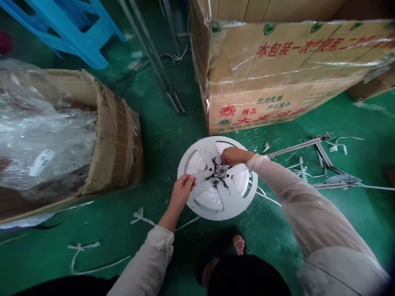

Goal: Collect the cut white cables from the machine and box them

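Observation:
A round pale grey reel [191,164] lies flat on the floor in front of me, with spoke-like arms and coils of white strip [210,198] showing between them. My left hand [182,192] grips a spoke on the near left side of the reel. My right hand [234,156] reaches across from the right, its fingertips on the metal hub [220,171] at the reel's centre. The fingers hide part of the hub's upper right side. The reel's underside is hidden.
A large printed cardboard carton [277,74] stands just beyond the reel, and a torn carton with clear plastic [114,135] lies left. Metal brackets [321,156] and white strip scraps [83,255] lie on the green floor [101,230]. A blue stool [68,28] stands far left.

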The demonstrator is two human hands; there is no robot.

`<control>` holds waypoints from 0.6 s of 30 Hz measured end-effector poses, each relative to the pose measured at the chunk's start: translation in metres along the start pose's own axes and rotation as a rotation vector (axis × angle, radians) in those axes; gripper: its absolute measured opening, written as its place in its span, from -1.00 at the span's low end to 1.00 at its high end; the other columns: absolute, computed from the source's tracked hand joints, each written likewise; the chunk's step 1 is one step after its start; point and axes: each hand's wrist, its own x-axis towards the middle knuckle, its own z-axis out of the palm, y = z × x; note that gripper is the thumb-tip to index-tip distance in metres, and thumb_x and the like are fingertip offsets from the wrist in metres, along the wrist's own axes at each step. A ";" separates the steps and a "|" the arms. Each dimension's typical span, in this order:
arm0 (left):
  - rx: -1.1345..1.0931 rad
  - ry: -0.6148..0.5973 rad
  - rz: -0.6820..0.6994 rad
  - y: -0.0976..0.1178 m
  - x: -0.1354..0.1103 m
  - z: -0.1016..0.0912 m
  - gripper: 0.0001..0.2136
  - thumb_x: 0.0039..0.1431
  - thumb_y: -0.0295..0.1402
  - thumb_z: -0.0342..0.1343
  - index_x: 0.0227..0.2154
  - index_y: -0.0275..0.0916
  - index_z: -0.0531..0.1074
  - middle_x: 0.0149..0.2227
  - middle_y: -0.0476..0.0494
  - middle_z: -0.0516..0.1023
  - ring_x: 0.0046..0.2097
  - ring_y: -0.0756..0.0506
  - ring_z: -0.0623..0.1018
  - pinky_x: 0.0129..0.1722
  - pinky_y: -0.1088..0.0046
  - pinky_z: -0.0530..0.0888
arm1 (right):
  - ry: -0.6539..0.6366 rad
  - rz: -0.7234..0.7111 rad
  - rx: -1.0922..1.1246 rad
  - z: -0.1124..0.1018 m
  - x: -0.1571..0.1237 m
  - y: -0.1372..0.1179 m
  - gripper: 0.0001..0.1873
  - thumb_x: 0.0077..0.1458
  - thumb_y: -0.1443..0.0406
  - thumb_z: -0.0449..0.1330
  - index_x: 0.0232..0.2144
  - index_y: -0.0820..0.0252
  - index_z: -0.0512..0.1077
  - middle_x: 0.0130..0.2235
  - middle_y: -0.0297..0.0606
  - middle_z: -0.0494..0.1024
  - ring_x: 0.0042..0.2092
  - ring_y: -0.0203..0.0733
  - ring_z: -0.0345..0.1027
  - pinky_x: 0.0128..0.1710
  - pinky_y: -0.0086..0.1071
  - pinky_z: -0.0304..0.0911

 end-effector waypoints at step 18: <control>0.958 0.066 0.369 -0.068 0.026 -0.028 -0.72 0.17 -0.15 0.02 -0.25 -0.26 0.45 -0.26 -0.24 0.51 -0.17 -0.24 0.46 -0.08 0.20 0.38 | 0.673 1.072 0.913 0.132 -0.092 0.061 -0.70 0.17 0.18 0.11 -0.38 0.30 0.53 -0.38 -0.11 0.60 -0.22 -0.11 0.42 -0.13 -0.30 0.33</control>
